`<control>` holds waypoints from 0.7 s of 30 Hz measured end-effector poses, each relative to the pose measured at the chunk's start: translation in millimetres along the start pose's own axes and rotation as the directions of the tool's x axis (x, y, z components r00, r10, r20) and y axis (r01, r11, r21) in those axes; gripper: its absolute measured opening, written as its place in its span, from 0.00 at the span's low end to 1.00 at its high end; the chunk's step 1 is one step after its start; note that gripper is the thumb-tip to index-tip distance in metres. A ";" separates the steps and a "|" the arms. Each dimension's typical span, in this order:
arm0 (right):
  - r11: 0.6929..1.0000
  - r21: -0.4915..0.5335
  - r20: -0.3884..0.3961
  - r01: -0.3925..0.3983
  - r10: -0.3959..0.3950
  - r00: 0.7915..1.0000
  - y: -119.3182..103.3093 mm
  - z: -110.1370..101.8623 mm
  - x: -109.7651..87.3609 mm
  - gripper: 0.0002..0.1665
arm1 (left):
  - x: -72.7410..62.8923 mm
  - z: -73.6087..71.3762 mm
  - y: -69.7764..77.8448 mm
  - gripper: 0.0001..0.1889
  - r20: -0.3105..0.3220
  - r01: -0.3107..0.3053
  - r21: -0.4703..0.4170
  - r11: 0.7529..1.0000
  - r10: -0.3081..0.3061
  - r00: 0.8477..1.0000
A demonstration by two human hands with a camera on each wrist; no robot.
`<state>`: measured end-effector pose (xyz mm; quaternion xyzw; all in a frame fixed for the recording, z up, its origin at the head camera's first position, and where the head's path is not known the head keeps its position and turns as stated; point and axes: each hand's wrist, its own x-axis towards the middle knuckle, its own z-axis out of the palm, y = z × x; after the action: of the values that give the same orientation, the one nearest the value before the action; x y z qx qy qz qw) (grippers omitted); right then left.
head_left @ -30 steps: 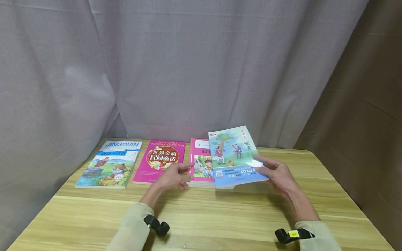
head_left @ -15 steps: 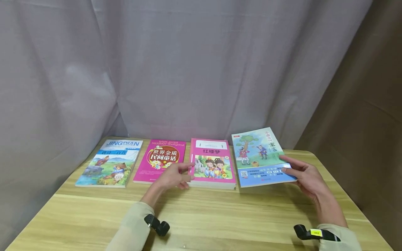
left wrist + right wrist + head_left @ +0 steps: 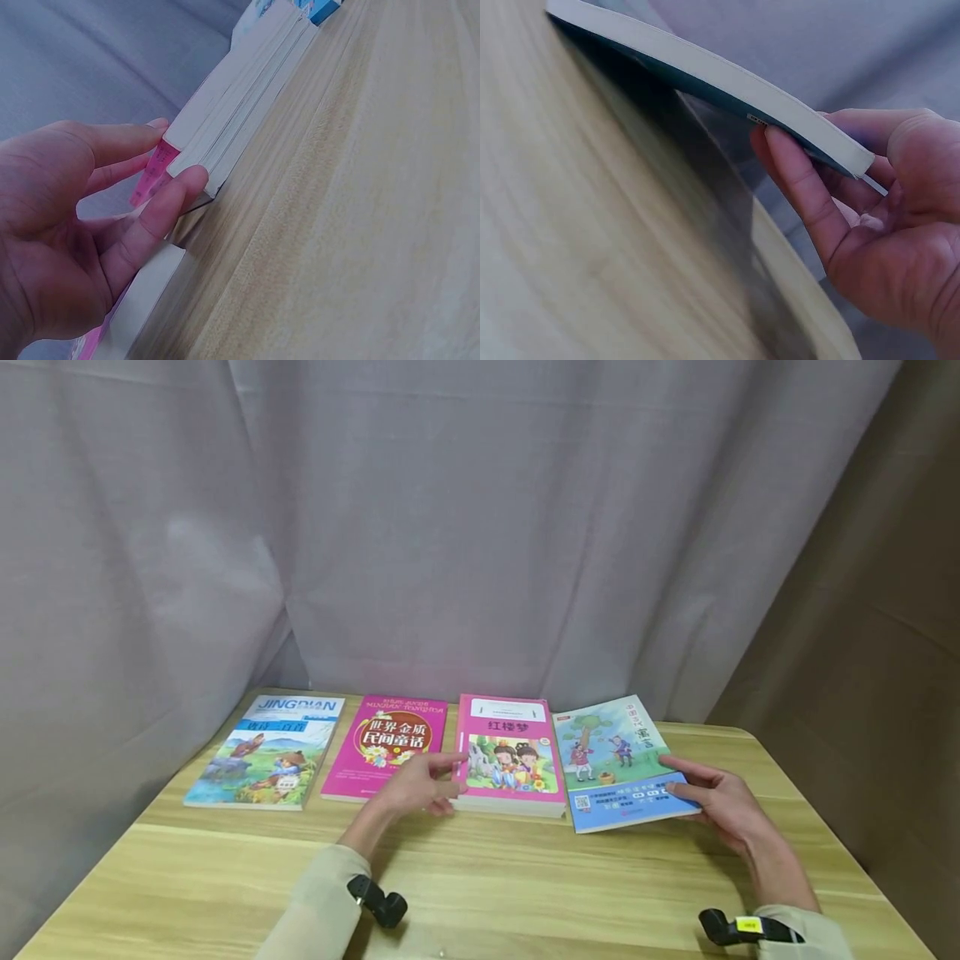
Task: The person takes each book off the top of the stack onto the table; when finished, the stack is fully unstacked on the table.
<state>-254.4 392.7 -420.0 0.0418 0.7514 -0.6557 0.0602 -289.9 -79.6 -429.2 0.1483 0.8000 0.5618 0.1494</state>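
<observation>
My right hand (image 3: 723,806) pinches the right edge of a picture-cover paperback (image 3: 618,768), green above and blue below. In the right wrist view that paperback (image 3: 727,79) slants, its held edge off the table and its far end down at the wood. Left of it lies a thick pink book (image 3: 510,760), whose page edges (image 3: 240,97) show in layers in the left wrist view; whether it is one book or a stack I cannot tell. My left hand (image 3: 416,785) touches its left side with fairly straight fingers, partly over a magenta book (image 3: 386,739).
A blue and green book (image 3: 262,752) lies at the far left of the wooden table (image 3: 480,885). Grey curtain (image 3: 465,527) hangs behind the table's back edge. Each wrist wears a black camera strap (image 3: 750,929).
My right hand has carried the green and blue paperback rightward off the pink book, then lowered it toward the table. The pink book's cover is uncovered. My left hand stays in place.
</observation>
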 end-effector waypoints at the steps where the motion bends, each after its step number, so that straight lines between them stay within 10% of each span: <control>1: 1.000 -0.017 -0.004 0.000 0.000 1.000 1.7 1.1 0.4 0.26 | 0.0 0.3 0.4 0.34 0.001 -0.001 0.002 1.000 0.001 1.000; 15: 0.925 -0.376 -0.091 -0.049 0.016 0.996 8.5 22.5 1.7 0.33 | 0.9 1.2 1.6 0.34 0.002 0.003 0.006 1.000 -0.003 1.000; 21: 0.825 -0.565 -0.107 -0.032 -0.034 0.994 2.9 23.7 1.6 0.32 | 0.0 1.0 1.3 0.35 -0.001 -0.003 -0.001 1.000 0.003 1.000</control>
<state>-254.7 369.7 -426.3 0.0586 0.9141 -0.4004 0.0272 -289.4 -78.3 -428.3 0.1493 0.7996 0.5624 0.1483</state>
